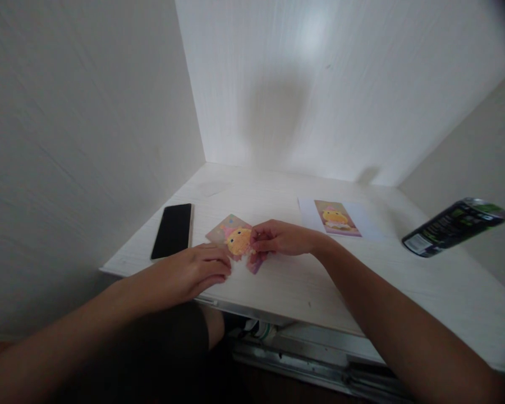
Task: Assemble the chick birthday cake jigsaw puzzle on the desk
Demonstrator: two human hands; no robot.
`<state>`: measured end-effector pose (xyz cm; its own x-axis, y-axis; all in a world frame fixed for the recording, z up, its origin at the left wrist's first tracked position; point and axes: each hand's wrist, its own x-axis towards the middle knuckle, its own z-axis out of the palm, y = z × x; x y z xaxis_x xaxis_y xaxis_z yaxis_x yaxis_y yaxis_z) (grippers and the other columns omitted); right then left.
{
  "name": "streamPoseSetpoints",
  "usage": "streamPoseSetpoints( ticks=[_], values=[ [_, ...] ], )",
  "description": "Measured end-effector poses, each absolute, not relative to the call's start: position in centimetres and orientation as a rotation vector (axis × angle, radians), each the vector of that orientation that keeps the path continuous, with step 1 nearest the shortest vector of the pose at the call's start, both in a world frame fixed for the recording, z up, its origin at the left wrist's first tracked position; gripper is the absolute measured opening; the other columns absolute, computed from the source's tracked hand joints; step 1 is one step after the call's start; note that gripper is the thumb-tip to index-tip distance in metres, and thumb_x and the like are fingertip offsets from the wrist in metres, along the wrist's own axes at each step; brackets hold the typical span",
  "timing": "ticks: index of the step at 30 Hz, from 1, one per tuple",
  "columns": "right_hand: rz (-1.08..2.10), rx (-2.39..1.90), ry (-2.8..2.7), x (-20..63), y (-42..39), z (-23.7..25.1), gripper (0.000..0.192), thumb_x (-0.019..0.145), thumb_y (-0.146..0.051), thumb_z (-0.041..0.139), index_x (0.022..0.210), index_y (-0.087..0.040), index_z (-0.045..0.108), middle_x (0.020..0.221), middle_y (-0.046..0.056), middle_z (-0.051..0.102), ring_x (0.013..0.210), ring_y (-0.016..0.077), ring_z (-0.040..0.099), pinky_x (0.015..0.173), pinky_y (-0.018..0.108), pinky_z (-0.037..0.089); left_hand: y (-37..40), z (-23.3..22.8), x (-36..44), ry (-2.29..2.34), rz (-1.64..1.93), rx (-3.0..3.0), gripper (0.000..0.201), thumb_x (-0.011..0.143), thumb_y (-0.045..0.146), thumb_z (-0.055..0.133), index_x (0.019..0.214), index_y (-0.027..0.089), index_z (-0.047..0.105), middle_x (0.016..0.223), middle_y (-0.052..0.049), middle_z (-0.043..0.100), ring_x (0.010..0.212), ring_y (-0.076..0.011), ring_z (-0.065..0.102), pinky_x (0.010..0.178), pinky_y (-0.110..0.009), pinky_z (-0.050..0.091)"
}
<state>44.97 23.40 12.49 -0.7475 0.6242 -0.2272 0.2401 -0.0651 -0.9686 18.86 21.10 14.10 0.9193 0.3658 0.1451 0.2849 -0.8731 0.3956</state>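
Observation:
A partly joined jigsaw puzzle (238, 240) lies on the white desk, showing a yellow duck-like figure with a pink hat. Its lower edge is ragged, with a gap beside a pink-purple section (255, 262). My right hand (278, 238) pinches a puzzle piece at the right side of the picture; the fingers hide most of that piece. Palm down, my left hand (202, 268) rests at the lower left edge of the puzzle with its fingers stretched out, covering that corner.
A black phone (173, 231) lies left of the puzzle. On the right, a printed picture (337, 219) of the same figure lies on a white sheet (370, 216). A dark drink can (450, 227) stands further right. Pale panels (320, 112) enclose the desk (286, 297).

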Motion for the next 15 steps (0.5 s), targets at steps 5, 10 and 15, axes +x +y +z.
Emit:
streamPoseSetpoints(
  ticks=[5, 10, 15],
  values=[
    [1.841, -0.934, -1.894, 45.2, 23.6, 12.6, 0.018, 0.088, -0.032, 0.061, 0.084, -0.016, 0.055, 0.081, 0.003, 0.069, 0.075, 0.0148, 0.067, 0.072, 0.03, 0.051, 20.9, 13.3, 19.0, 0.502, 0.389, 2.788, 0.021, 0.095, 0.02, 0.049, 0.108, 0.019, 0.065, 0.115, -0.009, 0.062, 0.11, -0.0195, 0.058, 0.098, -0.033, 0.048],
    [1.483, -1.076, -1.996, 45.9, 24.6, 12.1, 0.016, 0.087, -0.031, 0.06, 0.086, -0.015, 0.058, 0.071, -0.001, 0.06, 0.059, 0.009, 0.053, 0.054, 0.023, 0.041, 20.1, 11.8, 19.9, 0.513, 0.546, 2.943, 0.03, 0.093, 0.028, 0.054, 0.119, 0.015, 0.061, 0.122, -0.014, 0.059, 0.117, -0.0268, 0.054, 0.102, -0.045, 0.044],
    [1.434, -1.134, -2.068, 46.2, 25.0, 11.5, 0.013, 0.088, -0.028, 0.056, 0.086, -0.015, 0.058, 0.073, 0.0, 0.06, 0.062, 0.0099, 0.052, 0.057, 0.024, 0.04, 19.3, 10.9, 21.2, 0.466, 0.433, 2.982, 0.052, 0.09, 0.042, 0.058, 0.132, 0.013, 0.051, 0.129, -0.017, 0.057, 0.122, -0.0304, 0.051, 0.107, -0.05, 0.039]
  ],
)
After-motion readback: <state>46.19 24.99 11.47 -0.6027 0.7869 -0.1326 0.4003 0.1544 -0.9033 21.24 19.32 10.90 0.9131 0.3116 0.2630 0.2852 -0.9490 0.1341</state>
